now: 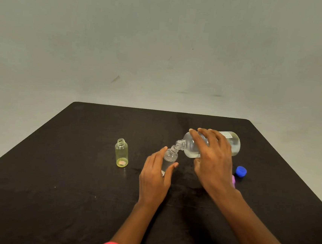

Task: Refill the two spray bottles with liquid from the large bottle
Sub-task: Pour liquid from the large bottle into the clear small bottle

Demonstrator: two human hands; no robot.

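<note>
My right hand grips the large clear bottle, tipped almost flat with its open neck pointing left and down. That neck meets the mouth of a small clear spray bottle, which my left hand holds tilted between thumb and fingers, just above the black table. Clear liquid shows in the large bottle's lower side. A second small bottle, yellow-tinted and uncapped, stands upright to the left, apart from both hands.
A blue cap lies on the table right of my right hand. A small pink-purple object peeks out beside my right wrist. A plain grey wall rises behind the table's far edge.
</note>
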